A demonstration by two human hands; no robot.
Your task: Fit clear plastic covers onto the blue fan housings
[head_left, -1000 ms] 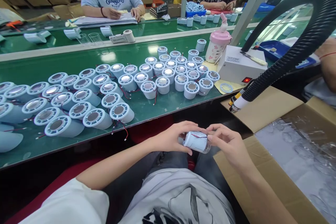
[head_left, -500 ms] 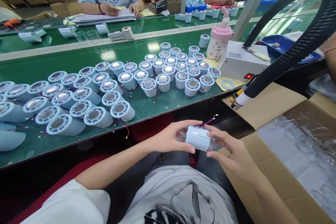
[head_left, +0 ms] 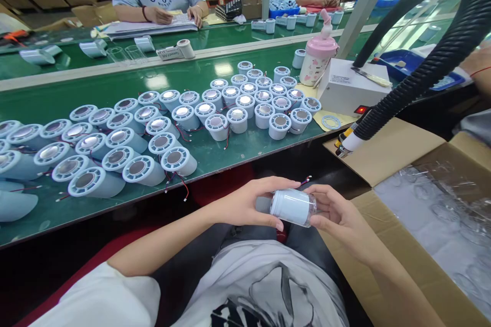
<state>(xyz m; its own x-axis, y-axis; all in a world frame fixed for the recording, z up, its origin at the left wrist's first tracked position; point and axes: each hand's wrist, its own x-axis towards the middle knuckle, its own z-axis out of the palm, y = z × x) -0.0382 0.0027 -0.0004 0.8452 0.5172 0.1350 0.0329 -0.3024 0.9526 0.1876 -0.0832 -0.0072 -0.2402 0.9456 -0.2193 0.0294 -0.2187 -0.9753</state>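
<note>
While both hands work over the lap, the pale-blue cylinder (head_left: 290, 206) lies sideways between them, clear cap toward the right. Left hand (head_left: 245, 203) grips the blue end; right hand (head_left: 337, 217) cups the cap end, fingers closed on it. Red wires (head_left: 305, 182) poke out on top. Recommend: keep wires clear of the joint, hold parts square, press evenly w/o twisting.

We hold a cylinder (head_left: 292, 206) between our left hand (head_left: 245, 204) and right hand (head_left: 337, 217), before the conveyor (head_left: 230, 150); rows of cylinders (head_left: 161, 122) stand on it, a cardboard box (head_left: 406, 204) to our right.
</note>
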